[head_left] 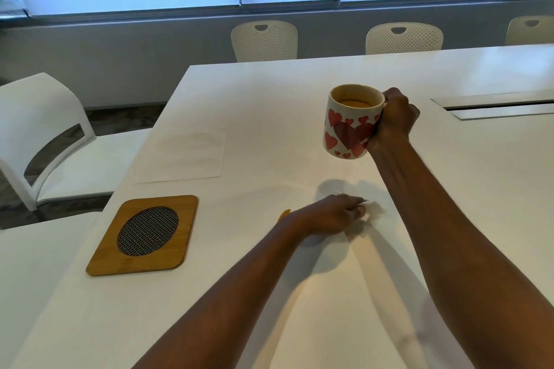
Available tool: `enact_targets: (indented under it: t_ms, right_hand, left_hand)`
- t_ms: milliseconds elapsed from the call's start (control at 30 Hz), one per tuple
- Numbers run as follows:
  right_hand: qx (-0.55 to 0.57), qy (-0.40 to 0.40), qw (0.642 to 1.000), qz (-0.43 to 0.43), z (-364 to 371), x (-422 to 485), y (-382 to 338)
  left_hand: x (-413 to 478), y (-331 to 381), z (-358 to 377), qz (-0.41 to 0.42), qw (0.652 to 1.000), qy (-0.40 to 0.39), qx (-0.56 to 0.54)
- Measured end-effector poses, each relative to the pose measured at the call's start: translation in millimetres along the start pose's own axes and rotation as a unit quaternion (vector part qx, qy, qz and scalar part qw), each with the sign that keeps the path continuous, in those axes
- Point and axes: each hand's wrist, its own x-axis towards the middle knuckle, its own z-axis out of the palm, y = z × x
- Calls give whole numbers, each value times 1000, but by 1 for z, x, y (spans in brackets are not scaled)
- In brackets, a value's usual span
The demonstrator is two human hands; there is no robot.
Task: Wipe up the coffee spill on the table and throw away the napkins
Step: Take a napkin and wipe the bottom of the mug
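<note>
Coffee is held above the white surface [269,117] in a heart-patterned mug [350,126], gripped by the right hand [392,120]; a crumpled napkin [373,210] is pinched by the left hand [332,214] fingers [358,204] against the surface; a wooden trivet [144,235] lies left.

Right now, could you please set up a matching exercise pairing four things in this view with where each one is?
Things:
1. heart-patterned mug
2. napkin
3. wooden trivet
4. sheet of paper

Places:
A. flat on the table, beyond the trivet
B. lifted off the table in the right hand
C. on the table near its left edge
D. pressed to the table under the left hand

Pairs: 1-B, 2-D, 3-C, 4-A
</note>
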Motion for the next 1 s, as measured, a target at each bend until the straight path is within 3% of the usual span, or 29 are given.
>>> enact_targets:
  t_ms: [100, 200, 267, 367, 467, 700, 1000]
  right_hand:
    - [5, 1, 1000, -1, -2, 1, -1]
    - [13, 7, 1000, 5, -7, 3, -4]
    - [2, 13, 1000, 1, -11, 5, -4]
    - [-2, 19, 1000, -1, -14, 3, 0]
    - [-3, 17, 1000, 8, -12, -1, 7]
    - [1, 17, 999, 28, 0, -9, 41]
    - [4, 5, 999, 54, 3, -5, 76]
  left_hand:
    - [-16, 3, -25, 3, 988, 34, -149]
    - [-36, -5, -62, 60, 932, 140, -328]
    - [-48, -12, -89, 48, 840, 263, -472]
    - [-67, -27, -119, 93, 686, 361, -625]
    - [-87, -39, -130, 85, 595, 434, -672]
    - [-118, -46, -108, 8, 541, 486, -686]
    - [-141, -42, -83, 9, 554, 472, -686]
